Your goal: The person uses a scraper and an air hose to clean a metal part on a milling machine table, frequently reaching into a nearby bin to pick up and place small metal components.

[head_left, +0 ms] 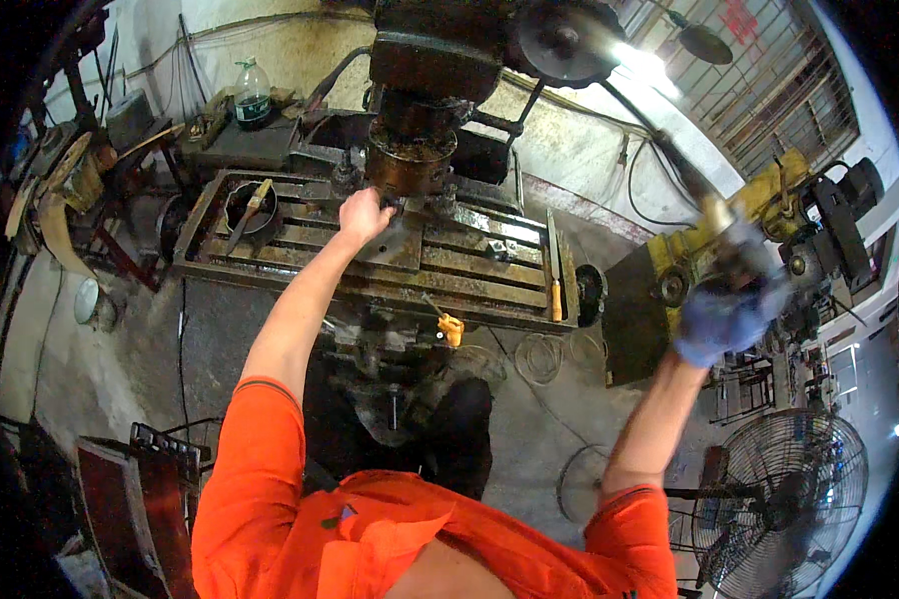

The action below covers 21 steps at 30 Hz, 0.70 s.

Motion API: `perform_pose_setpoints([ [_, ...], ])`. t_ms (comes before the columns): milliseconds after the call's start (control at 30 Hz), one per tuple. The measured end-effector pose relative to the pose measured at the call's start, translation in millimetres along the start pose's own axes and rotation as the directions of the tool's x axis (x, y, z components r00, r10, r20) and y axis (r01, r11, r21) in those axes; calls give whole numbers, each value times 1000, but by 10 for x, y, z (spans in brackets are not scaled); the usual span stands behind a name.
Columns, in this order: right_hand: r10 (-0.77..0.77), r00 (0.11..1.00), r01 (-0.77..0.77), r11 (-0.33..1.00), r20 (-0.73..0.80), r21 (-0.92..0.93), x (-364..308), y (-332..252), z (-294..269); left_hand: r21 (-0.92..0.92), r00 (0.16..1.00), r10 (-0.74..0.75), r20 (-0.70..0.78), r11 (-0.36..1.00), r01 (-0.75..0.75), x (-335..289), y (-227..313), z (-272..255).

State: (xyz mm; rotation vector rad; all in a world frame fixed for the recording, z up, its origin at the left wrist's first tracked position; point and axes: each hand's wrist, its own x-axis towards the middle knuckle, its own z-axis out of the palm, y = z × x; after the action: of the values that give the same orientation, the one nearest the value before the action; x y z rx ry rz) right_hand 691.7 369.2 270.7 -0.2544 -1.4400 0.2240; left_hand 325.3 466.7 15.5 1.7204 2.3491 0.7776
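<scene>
Head view: the bare left hand (367, 215) is over the middle of the slotted milling-machine table (469, 283), fingers curled at a small dark part (396, 207) beneath the cylindrical spindle head (410, 165); I cannot tell whether they grip it. Beyond the table's right end, the blue-gloved right hand (724, 321) is blurred, its finger opening and any hold unclear. One brush (256, 203) lies across a bowl (267, 222) on the table's left end; a yellow-handled file (555, 278) lies on its right.
</scene>
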Motion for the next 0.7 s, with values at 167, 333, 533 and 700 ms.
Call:
perform_pose_setpoints([
  [167, 68, 998, -66, 992, -8, 108, -249, 69, -92, -61, 999, 50, -14, 997, -51, 26, -8, 48],
  [333, 161, 986, -148, 969, -53, 196, -352, 117, -8, -188, 997, 76, 21, 980, -71, -67, -61, -144],
  [533, 204, 978, -191, 955, -33, 225, -399, 113, -19, -492, 988, 152, 14, 862, -126, -383, -655, -451],
  [700, 274, 958, -248, 942, -90, 224, -506, 116, 47, -521, 999, 43, 26, 853, -23, -857, -1013, -953],
])
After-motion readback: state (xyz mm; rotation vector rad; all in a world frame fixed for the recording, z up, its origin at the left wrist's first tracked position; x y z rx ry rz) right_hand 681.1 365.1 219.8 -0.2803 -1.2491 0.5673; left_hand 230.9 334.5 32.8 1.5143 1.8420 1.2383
